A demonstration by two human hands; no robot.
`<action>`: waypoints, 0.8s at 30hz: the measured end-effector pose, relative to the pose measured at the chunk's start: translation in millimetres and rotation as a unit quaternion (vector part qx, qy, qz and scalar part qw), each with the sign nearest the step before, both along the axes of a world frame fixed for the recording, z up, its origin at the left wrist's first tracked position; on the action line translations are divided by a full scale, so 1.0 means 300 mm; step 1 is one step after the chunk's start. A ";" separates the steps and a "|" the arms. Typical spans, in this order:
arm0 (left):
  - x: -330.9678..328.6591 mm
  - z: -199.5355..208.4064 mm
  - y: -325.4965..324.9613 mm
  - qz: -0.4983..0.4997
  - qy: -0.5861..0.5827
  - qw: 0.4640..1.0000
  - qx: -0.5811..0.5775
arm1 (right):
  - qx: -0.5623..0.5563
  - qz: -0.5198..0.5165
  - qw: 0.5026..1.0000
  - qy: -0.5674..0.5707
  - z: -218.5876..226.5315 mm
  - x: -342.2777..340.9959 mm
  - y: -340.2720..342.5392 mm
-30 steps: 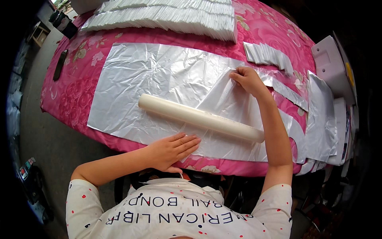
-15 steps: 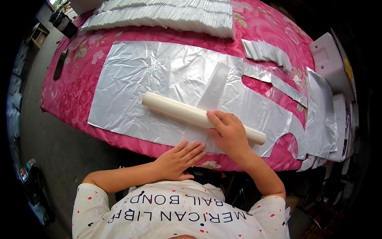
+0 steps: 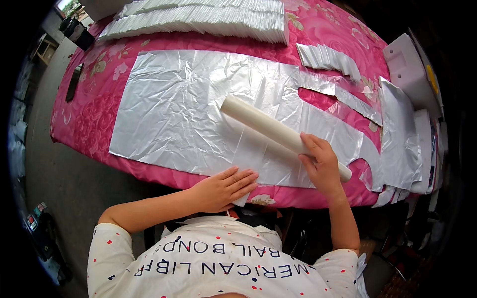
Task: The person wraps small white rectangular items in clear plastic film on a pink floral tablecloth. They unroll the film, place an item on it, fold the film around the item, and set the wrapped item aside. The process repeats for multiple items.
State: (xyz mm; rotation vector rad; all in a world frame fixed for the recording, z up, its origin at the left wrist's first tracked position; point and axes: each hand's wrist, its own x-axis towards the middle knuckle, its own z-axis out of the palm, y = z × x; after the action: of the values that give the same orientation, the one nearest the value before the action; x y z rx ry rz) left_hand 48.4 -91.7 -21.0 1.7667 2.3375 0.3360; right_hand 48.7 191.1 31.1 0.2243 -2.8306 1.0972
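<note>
My right hand (image 3: 322, 160) is wrapped round a long cream-white tube (image 3: 266, 123) near its right end. The tube slants over a large, wrinkled, translucent white plastic bag (image 3: 169, 99) spread flat on the table, its handle loops toward the right. My left hand (image 3: 229, 187) lies flat with fingers stretched at the bag's near edge, on a pale strip of film (image 3: 248, 151). Whether the tube presses on the bag along its whole length I cannot tell.
A pink floral cloth (image 3: 94, 121) covers the table. Long rows of folded white bags (image 3: 198, 22) stand at the back, with a smaller fanned stack (image 3: 328, 60) at the right. White boxes (image 3: 412, 67) and loose film (image 3: 400, 134) line the right edge. A dark phone-like object (image 3: 74, 82) lies far left.
My right hand has moved right with the tube, whose left end now lies farther right and away from me. The pale film flap beyond the tube no longer shows. My left hand has barely moved.
</note>
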 end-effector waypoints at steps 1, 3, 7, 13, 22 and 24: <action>0.018 0.000 0.012 -0.002 0.023 1.000 -0.011 | 0.058 0.075 0.995 0.041 -0.002 0.012 -0.034; 0.047 -0.013 0.031 0.017 0.066 0.998 0.000 | 0.086 0.122 0.988 0.047 -0.006 0.026 -0.102; 0.081 -0.037 0.032 0.041 0.089 0.995 0.001 | 0.109 0.151 0.979 0.083 -0.030 -0.053 -0.139; 0.083 -0.043 0.033 0.037 0.099 0.994 0.001 | 0.126 0.077 0.977 0.156 -0.094 -0.352 -0.100; 0.048 -0.010 -0.025 0.048 0.022 0.996 0.075 | 0.072 0.160 0.970 0.166 -0.043 -0.321 -0.138; 0.036 -0.004 -0.037 0.049 0.008 0.995 0.081 | 0.027 0.267 0.962 0.059 -0.053 -0.204 -0.162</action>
State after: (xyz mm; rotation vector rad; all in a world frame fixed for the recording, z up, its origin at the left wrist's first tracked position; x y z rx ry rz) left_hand 59.3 -103.0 -22.0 1.7328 2.4763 0.5428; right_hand -12.3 142.6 15.1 1.0693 -2.7596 1.0339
